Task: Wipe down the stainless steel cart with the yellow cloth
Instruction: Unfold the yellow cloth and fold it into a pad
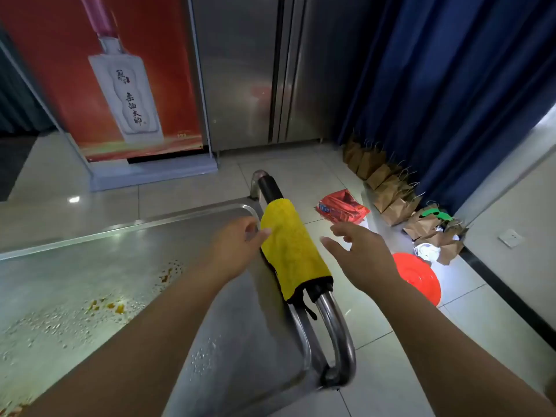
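Both hands reach for the cloth (293, 248) draped on the handle (334, 320): left hand (231, 251) fingertips touching its edge, right hand (358, 254) spread just beside, gripping nothing.

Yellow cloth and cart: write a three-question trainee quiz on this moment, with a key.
1. True or false: the yellow cloth lies flat on the cart top.
2. Which hand touches the cloth? A) left hand B) right hand C) both
3. Fill in: orange residue and droplets sit on the cart ____.

Key
1. False: it is draped over the cart handle.
2. A: its fingers meet the cloth's edge; the right hand hovers open beside it.
3. top
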